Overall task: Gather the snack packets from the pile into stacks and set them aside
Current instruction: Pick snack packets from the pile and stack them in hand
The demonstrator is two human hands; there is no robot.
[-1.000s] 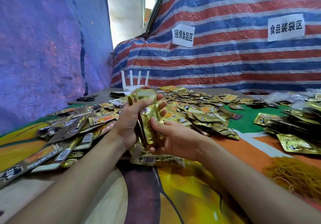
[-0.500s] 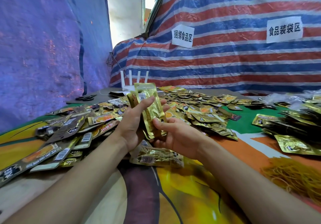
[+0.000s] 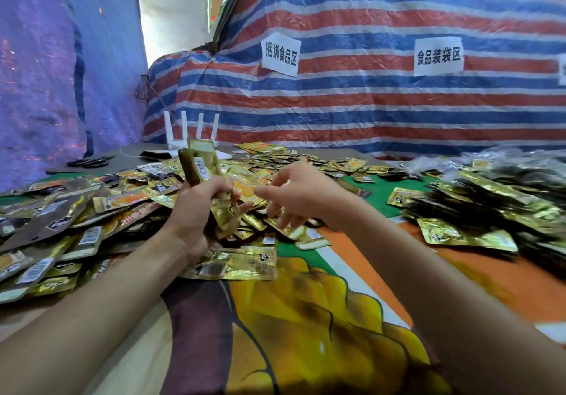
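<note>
Standing up in the left hand [image 3: 196, 214] is a small stack of gold packets [image 3: 200, 165], and the hand curls tight around its lower half. Just beside it, the right hand [image 3: 301, 198] hangs over the big pile [image 3: 92, 211], spread wide and, as far as the blur shows, holding nothing.

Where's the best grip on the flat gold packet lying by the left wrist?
Pinch the gold packet by its right short edge, coming in low from the right. It lies flat on the cloth with that end free; its left end is hidden behind the left hand, which grips the stack. The right hand is open and empty.
</note>
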